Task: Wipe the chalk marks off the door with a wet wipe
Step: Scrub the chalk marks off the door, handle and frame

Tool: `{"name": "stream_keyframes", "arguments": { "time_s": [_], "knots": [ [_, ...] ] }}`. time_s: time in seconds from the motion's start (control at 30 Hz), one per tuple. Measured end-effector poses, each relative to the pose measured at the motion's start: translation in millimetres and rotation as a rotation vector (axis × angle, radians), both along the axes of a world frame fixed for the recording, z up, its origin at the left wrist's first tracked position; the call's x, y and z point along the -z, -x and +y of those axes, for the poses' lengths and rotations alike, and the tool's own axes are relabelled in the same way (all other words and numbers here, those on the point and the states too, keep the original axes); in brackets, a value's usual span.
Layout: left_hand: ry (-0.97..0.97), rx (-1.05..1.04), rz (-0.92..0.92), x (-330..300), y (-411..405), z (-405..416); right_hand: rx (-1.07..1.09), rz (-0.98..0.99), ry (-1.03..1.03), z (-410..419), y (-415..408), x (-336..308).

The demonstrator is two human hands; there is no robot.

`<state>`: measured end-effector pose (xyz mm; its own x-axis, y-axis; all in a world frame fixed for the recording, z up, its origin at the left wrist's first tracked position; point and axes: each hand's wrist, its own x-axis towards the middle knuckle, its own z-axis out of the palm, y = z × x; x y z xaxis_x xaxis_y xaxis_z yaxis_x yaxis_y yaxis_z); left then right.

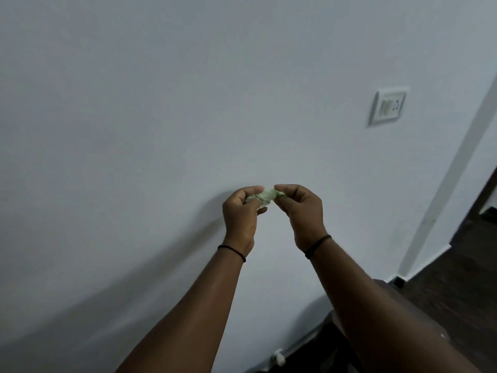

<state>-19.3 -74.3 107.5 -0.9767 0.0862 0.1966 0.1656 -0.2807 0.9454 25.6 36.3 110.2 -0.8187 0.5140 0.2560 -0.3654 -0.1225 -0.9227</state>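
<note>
Pale green and crumpled, the wet wipe [262, 198] is pinched between both hands, which are raised side by side in front of a plain white wall [134, 117]. One end is gripped by the curled fingers and thumb of the left hand [242, 214], the other by the right hand [302, 212], so the wad is stretched across the small gap between the two grips. A dark thread band [232, 251] is worn on the left wrist, another band [317, 246] on the right. Below the right forearm, dark furniture [419, 310] and dark flooring [457, 265] are seen. Beyond the grip, up and to the right, a switch plate [387, 106] is mounted on the wall, well apart from the wipe. Nothing is placed between the hands and the wall.
</note>
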Motion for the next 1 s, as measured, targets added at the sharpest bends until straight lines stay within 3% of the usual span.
{"name": "stream_keyframes", "arguments": {
  "time_s": [0.17, 0.33, 0.57, 0.73, 1.0],
  "knots": [
    [-0.140, -0.124, 0.122, -45, -23, -67, -0.174, 0.125, 0.090, -72, -6, -50],
    [-0.101, -0.318, 0.223, -78, -42, -130, -0.366, 0.198, 0.021, -129, -12, -77],
    [-0.059, -0.585, 0.201, -80, -97, -203, -0.664, 0.165, 0.181, -198, -19, -79],
    [-0.011, -0.791, 0.216, -80, -165, -254, -0.895, 0.111, 0.134, -267, -55, -77],
    [0.106, -1.206, 0.245, -98, -310, -321, -1.306, 0.289, 0.012, -363, -169, -96]
  ]
}}
